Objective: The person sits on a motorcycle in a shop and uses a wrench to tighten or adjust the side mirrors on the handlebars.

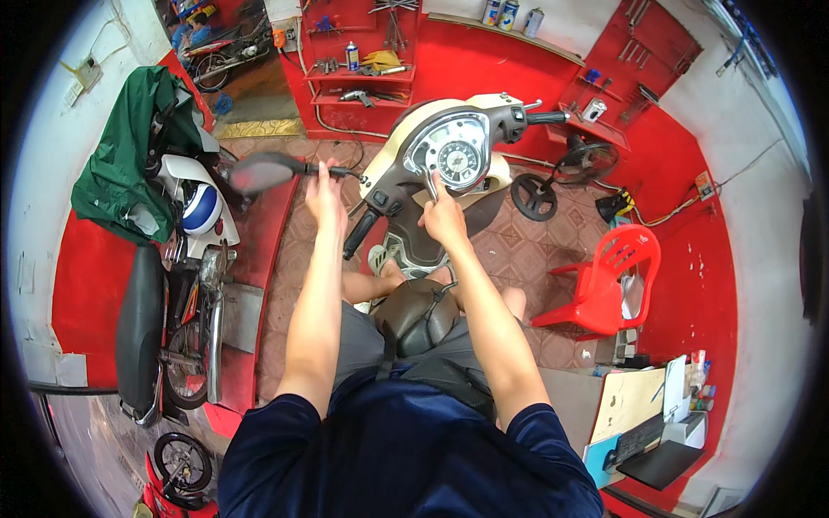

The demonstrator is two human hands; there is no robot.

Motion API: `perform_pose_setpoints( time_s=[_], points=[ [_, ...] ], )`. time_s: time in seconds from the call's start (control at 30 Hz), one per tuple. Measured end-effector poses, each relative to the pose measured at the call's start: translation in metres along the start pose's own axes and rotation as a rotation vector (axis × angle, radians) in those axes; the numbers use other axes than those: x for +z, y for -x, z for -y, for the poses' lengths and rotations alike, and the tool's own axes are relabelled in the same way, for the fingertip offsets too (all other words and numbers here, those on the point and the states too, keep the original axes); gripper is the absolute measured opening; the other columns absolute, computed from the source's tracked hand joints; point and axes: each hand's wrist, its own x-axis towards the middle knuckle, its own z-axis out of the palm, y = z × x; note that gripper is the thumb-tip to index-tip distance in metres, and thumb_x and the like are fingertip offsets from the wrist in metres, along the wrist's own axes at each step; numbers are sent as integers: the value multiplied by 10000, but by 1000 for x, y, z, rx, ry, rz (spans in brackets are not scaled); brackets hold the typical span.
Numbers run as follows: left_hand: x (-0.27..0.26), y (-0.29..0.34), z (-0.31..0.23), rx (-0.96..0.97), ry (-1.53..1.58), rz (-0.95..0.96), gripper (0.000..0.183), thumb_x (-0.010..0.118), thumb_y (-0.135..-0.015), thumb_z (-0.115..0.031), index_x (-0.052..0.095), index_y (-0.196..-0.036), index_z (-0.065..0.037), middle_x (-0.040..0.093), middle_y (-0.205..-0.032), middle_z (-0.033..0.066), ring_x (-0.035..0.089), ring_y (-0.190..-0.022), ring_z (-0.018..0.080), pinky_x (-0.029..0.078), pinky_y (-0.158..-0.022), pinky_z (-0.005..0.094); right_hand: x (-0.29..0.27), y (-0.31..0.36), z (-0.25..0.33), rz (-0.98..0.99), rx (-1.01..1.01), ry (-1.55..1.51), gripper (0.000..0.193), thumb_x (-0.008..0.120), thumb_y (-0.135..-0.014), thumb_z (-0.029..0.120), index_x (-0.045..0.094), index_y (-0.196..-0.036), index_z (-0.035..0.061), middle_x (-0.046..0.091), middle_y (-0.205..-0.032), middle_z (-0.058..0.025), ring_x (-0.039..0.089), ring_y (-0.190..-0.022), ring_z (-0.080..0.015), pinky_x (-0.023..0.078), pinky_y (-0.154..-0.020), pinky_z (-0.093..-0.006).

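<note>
Head view, looking down past a navy shirt (406,457) at a cream-and-brown scooter (404,183) straight ahead on patterned tiles. To the left of the round speedometer (460,161), a dark rear-view mirror (262,173) on a thin black stem (341,171), above and left of the left grip (361,233). Apparently partway through fitting, loosening or adjusting this mirror; hard to tell which. For the next move, probably a need to steady the stem and bring a tool to its base. Left hand (325,203) raised to the stem, with fingers nearly closed around it and far side hidden. Right hand (445,222) just below the speedometer, with index finger extended, other fingers curled in, and seemingly pinching a slim silver tool (429,184), too small to identify. Contact between fingertip and dial rim impossible to confirm.
</note>
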Motion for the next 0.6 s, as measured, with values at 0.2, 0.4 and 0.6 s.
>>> perform_pose_setpoints(
  time_s=[0.2,0.4,0.6],
  points=[
    [48,-28,-9,-28,-584,106,269,632,-934,-267,677,-980,-6,699,-902,67,620,-848,108,454,-723,253,5,-2,2,9,-8,0,689,427,-857,111,236,-1516,174,666,-630,-87,689,-749,-245,499,-810,-363],
    [35,-11,-22,642,-1139,331,271,716,-827,-245,676,-935,1,647,-951,130,584,-932,288,444,-819,362,9,-4,-6,-33,-49,41,709,438,-837,108,243,-1514,185,666,-631,-91,688,-754,-265,499,-816,-370],
    [-8,25,-20,330,-816,252,232,618,-934,-169,622,-1083,9,651,-1103,92,620,-1010,189,475,-894,332,7,-5,-10,-20,-6,31,710,455,-833,122,258,-1507,227,668,-743,-175,668,-807,-350,487,-823,-436]
  ],
)
